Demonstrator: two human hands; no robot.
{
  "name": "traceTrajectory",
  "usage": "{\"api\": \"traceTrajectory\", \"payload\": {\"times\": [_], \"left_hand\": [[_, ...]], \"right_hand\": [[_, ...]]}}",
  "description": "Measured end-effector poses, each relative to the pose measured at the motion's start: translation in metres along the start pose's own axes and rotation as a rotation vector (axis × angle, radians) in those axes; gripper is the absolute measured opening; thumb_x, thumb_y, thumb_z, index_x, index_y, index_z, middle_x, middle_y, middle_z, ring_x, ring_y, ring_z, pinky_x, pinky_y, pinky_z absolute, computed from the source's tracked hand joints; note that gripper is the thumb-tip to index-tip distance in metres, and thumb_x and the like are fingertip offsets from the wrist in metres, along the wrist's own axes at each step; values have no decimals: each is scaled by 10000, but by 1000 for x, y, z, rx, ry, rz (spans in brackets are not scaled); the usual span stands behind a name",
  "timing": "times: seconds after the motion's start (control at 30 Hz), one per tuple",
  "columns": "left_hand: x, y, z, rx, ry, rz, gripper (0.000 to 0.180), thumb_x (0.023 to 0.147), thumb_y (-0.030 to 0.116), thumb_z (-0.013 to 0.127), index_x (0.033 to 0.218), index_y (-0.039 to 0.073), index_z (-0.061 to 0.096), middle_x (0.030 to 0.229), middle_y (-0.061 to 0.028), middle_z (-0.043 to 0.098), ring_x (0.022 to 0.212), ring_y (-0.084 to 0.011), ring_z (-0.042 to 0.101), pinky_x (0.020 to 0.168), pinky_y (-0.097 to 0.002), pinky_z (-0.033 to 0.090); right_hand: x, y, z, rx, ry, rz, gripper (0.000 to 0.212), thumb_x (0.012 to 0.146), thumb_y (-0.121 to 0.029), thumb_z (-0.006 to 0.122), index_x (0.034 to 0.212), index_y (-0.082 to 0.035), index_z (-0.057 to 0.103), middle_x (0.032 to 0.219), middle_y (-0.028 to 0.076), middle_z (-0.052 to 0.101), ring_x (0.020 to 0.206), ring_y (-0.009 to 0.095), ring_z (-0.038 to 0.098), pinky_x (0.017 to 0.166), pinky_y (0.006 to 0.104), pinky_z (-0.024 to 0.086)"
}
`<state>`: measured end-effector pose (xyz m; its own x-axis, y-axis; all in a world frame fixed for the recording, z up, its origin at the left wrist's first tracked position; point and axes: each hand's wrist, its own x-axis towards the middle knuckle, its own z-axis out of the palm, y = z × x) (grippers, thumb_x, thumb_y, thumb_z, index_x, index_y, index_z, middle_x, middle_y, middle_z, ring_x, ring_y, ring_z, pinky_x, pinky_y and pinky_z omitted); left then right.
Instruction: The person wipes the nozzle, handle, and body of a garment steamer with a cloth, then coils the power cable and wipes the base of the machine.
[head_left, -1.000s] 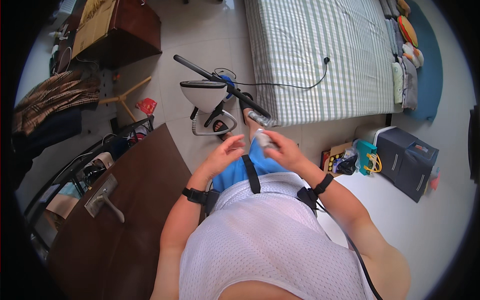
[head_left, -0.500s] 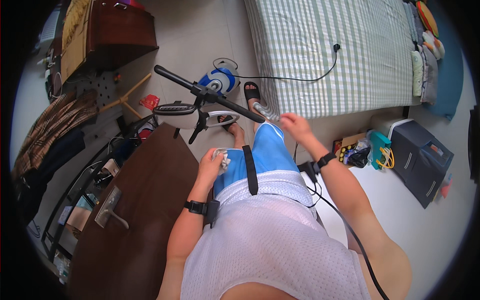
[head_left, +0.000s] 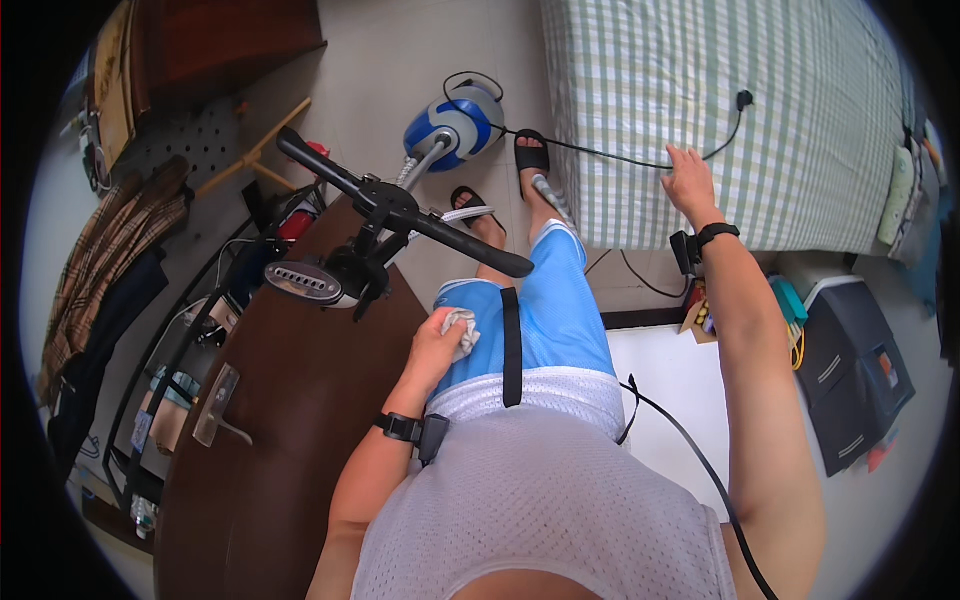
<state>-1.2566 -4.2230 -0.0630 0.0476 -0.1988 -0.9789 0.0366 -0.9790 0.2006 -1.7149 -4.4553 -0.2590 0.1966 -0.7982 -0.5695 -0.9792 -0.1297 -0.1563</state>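
My left hand (head_left: 437,348) is closed around a crumpled pale cloth (head_left: 462,335), held against my blue shorts. My right hand (head_left: 690,185) reaches over the edge of the bed, fingers stretched out above a black power cord (head_left: 600,154); whether they touch it I cannot tell. The cord's plug (head_left: 744,100) lies on the checked bedspread beyond that hand. From a blue and white garment steamer base (head_left: 455,128) on the floor, a metal pole (head_left: 425,165) rises to a black hanger bar (head_left: 392,205). The steamer head (head_left: 305,284) hangs at its near left.
A dark brown door (head_left: 280,450) with a metal handle stands close on my left. Beyond it is a black rack (head_left: 150,400) with small items. The checked bed (head_left: 640,60) fills the far right. A dark storage box (head_left: 855,370) and a white surface (head_left: 670,410) are to my right.
My right hand has moved forward and right, from beside my knee to over the bed near the cord. My left hand keeps hold of the cloth. The view has shifted somewhat.
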Motion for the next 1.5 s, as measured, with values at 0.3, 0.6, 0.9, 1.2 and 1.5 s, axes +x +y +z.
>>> {"api": "traceTrajectory", "payload": {"times": [0.3,0.6,0.9,1.2,1.5], "left_hand": [[7,3,21,95,79,42,252,1030,181,621,1213,10,652,1079,-29,703,951,-94,653,864,-260,537],[-28,41,36,250,-66,179,258,965,248,685,1087,23,711,923,-100,736,854,-179,692,758,-319,539],[-42,46,53,331,-149,673,274,922,136,657,1188,74,691,1014,-132,733,890,-260,697,795,-352,539],[-87,40,7,458,-7,768,165,901,207,723,1007,84,694,915,-122,704,853,-352,680,738,-424,526],[-131,19,-33,279,44,626,150,903,121,748,1026,45,710,801,-82,689,716,-151,664,678,-296,513]], "right_hand": [[-47,1,30,-156,-452,6,260,876,-335,748,1007,-111,725,1079,163,676,1080,383,622,922,481,513],[-172,-93,-54,141,-296,-477,199,957,-315,661,975,-118,675,841,141,708,803,366,696,694,479,560],[-211,-210,-132,309,-426,-680,223,932,-252,661,1098,-104,669,893,119,707,777,344,699,679,460,562],[-201,-245,-162,507,-302,-792,163,829,-136,761,961,-72,691,872,97,677,840,329,660,777,435,536],[-184,-283,-177,486,-118,-940,194,786,-98,785,917,-92,643,847,78,617,825,319,636,728,433,527]]}}
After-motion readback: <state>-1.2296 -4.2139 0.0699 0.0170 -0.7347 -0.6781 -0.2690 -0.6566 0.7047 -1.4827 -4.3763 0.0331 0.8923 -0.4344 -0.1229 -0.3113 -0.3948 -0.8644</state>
